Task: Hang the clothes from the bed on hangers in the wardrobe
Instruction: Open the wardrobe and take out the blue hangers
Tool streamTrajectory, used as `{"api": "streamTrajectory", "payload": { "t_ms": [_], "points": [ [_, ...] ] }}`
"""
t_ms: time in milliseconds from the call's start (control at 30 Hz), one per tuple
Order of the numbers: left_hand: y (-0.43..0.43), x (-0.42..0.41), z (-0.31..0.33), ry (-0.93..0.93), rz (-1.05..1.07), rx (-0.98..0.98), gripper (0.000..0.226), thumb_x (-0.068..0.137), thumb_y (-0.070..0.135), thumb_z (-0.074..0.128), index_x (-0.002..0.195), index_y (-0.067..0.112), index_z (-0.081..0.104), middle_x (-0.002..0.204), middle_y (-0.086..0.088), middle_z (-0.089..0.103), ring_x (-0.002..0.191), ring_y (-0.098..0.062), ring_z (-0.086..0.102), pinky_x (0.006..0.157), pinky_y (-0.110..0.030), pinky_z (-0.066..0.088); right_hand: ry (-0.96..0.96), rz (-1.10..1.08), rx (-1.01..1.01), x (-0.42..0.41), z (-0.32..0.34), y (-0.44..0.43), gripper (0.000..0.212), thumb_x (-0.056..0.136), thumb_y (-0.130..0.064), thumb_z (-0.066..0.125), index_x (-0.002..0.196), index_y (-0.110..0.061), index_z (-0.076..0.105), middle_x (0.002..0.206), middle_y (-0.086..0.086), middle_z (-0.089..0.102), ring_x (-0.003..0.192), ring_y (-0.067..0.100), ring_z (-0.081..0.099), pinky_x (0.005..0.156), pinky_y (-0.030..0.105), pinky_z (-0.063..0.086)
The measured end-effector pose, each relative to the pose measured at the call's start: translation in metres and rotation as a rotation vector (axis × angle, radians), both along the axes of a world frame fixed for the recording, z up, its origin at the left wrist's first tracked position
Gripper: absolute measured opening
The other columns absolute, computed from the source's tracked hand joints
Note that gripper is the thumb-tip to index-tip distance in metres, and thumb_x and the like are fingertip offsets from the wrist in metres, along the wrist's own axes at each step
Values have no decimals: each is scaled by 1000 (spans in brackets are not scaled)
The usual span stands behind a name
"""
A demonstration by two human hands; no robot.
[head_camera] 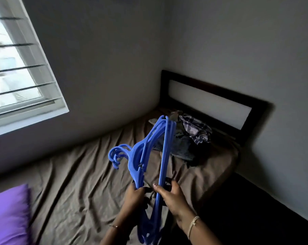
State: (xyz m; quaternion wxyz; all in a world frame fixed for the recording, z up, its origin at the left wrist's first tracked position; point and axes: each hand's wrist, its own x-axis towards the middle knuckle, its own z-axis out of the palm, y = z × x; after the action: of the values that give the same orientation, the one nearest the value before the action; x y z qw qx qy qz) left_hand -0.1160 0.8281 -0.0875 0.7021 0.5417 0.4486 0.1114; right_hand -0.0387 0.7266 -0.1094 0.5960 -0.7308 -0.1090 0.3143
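Over the bed, left hand and right hand both grip the hangers, fingers curled round their bars (seemingly light, stiff, tangle-prone). Clothes lie far right, likely soft; take collars.

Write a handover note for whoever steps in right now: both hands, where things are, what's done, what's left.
Hands: left hand and right hand both grip the bundle of blue plastic hangers near its lower end.
Things: the heap of crumpled clothes lies on the brown-sheeted bed by the dark headboard.
Done: hangers in hand.
Left: no garment is on a hanger yet; the wardrobe is out of view.
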Motion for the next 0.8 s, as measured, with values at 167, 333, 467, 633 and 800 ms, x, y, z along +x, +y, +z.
{"api": "streamTrajectory", "payload": {
  "t_ms": [167, 333, 467, 633, 800],
  "points": [
    [58, 83, -18, 17, 122, -77, 14, 84, -5, 59, 97, -2, 53, 62, -12, 54, 35, -18, 51, 44, -23, 33, 89, 110, -1, 96, -22, 68, 41, 73, -22, 82, 106, -18, 58, 96, 7, 73, 86, 20, 71, 80, 36, 57],
    [117, 171, -32, 102, 190, -120, 12, 83, -13, 53, 80, -1, 51, 46, -8, 48, 33, -19, 50, 37, -20, 38, 122, 220, -75, 193, -50, 132, 55, 64, -35, 86, 109, -22, 57, 95, -1, 72, 86, 16, 71, 87, 41, 56],
    [159, 231, -56, 137, 248, -168, 14, 83, -11, 56, 82, 2, 50, 51, -9, 52, 40, -20, 52, 44, -26, 41, 161, 307, -132, 256, -78, 177, 60, 64, -40, 86, 113, -24, 55, 107, -1, 67, 93, 13, 68, 90, 36, 54],
    [191, 277, -79, 142, 333, -240, 20, 85, -12, 54, 95, 5, 49, 76, -18, 55, 50, -26, 60, 45, -28, 49, 204, 365, -129, 298, -102, 210, 57, 71, -48, 79, 118, -24, 57, 111, -4, 65, 103, 15, 65, 94, 38, 53],
    [217, 303, -99, 147, 386, -268, 22, 83, -14, 53, 94, 3, 46, 74, -18, 55, 56, -32, 63, 59, -44, 56, 239, 377, -102, 315, -117, 229, 31, 91, -33, 64, 119, -21, 60, 109, 2, 69, 104, 21, 65, 96, 41, 52]
  ]
}}
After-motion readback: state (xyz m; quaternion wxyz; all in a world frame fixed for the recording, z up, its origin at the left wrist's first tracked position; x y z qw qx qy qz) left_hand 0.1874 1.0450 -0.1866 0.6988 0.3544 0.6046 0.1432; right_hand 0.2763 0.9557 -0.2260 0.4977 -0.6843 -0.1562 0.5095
